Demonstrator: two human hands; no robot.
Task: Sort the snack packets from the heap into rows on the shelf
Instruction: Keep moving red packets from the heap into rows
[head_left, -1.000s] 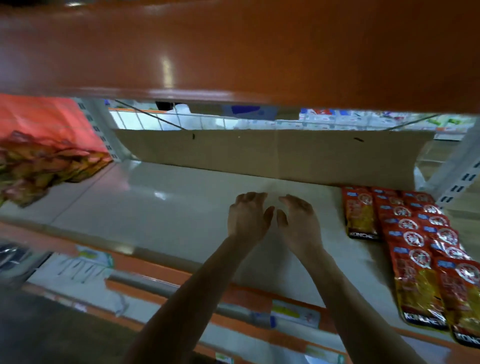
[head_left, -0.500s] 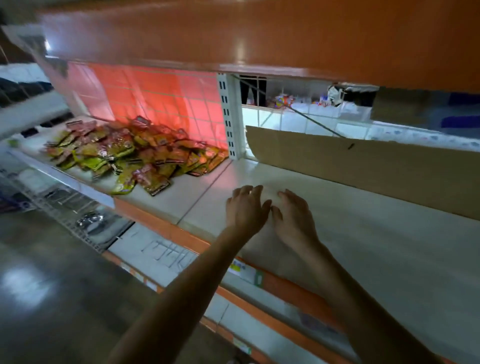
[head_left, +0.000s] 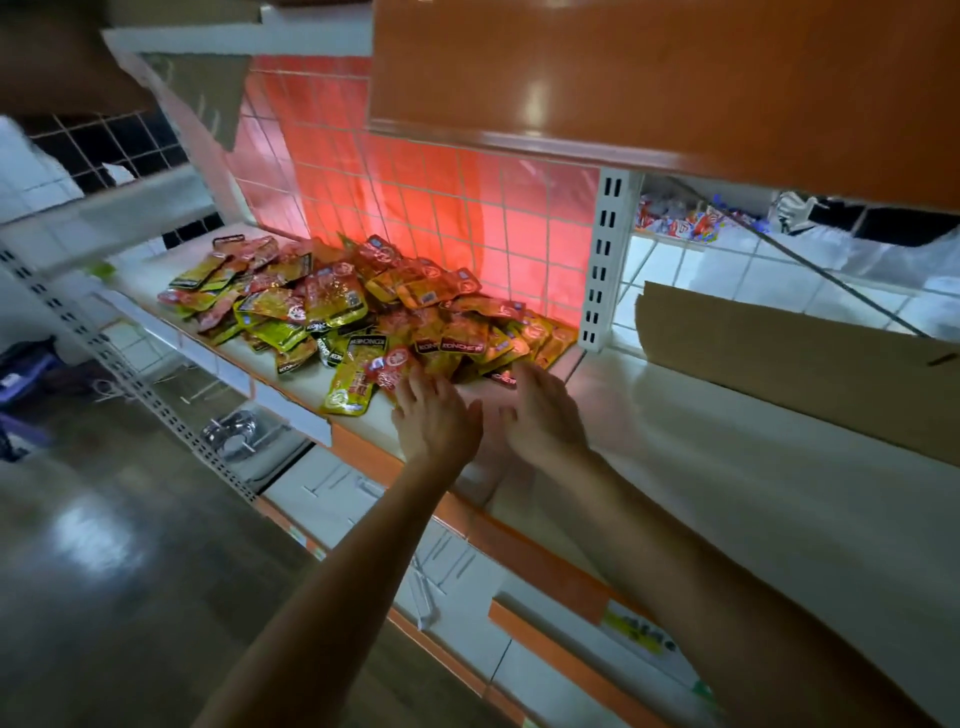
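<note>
Orange-edged and white-topped ahead: reaching both bare arms over the shelf (head_left: 701, 467) toward the heap of snack packets (head_left: 332, 312), lying jumbled in red and yellow at eleven o'clock against a red panel (head_left: 467, 218) behind a wire grid. Holding the left hand (head_left: 434, 421) flat and palm-down, fingers straight, fingertips arriving at the nearest red packet (head_left: 387, 371) on the heap's near edge; gripping nothing, and not being able to tell whether touching it. Holding the right hand (head_left: 545, 415) just beside, at one o'clock, likewise spread and empty, fingertips pointing at the heap's right end. Leaving a narrow gap between the two thumbs. Seeing a cardboard sheet (head_left: 795, 358) leaning along the shelf's back at two o'clock, beyond a white slotted upright (head_left: 605, 260). Looking under an orange upper shelf (head_left: 675, 78) at twelve o'clock, and standing over a glossy dark floor (head_left: 104, 571) at eight o'clock.
</note>
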